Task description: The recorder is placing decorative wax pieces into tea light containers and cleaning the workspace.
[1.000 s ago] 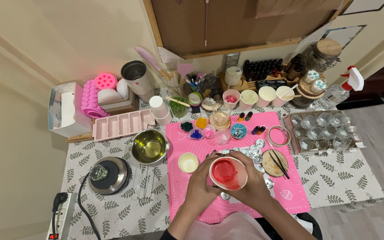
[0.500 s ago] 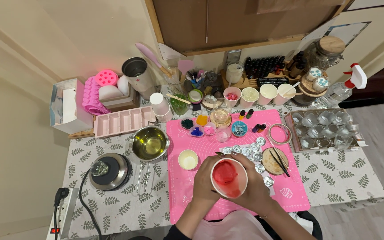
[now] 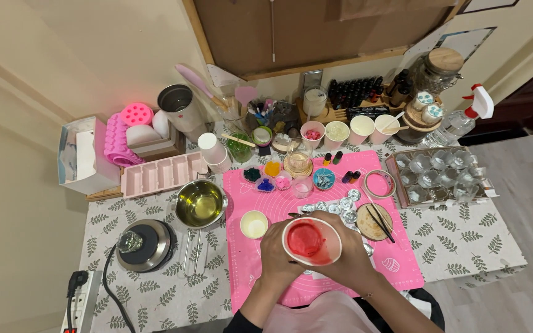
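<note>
Head view, the only one, looks straight down on a crowded craft table [image 3: 464, 246] with a leaf-pattern cloth.

Both hands are low in the middle of the picture, over the pink silicone mat [image 3: 396, 262]. The left hand [image 3: 277, 256] and the right hand [image 3: 348, 259] close around one white paper cup [image 3: 311, 241] from its two sides, fingers wrapped on the wall of the cup, so the grip is closed and firm on it. The cup is tilted a little toward the camera, and inside it there is red liquid. It is lifted above the mat; I cannot tell if its bottom touches anything.

From the cup, at 9 o'clock and near it, a small white cup with pale cream content [image 3: 254, 224] stands at the left edge of the mat. At 10 o'clock, off the mat, there is a steel bowl with yellowish liquid [image 3: 200, 203], and further at 8 o'clock a round dark hot plate [image 3: 143, 245] with a small glass thing on it. At 3 o'clock, just beside the right hand, a wooden disc with dark sticks [image 3: 374, 221] lies on the mat. At 12 o'clock, close above the cup, small silver metal cups [image 3: 337, 206] are in a group. At 2 o'clock, well apart, a tray of clear glass jars [image 3: 439, 176] sits on the cloth. At 10 o'clock, far, a long pink mould [image 3: 161, 174] lies near the wall.
</note>
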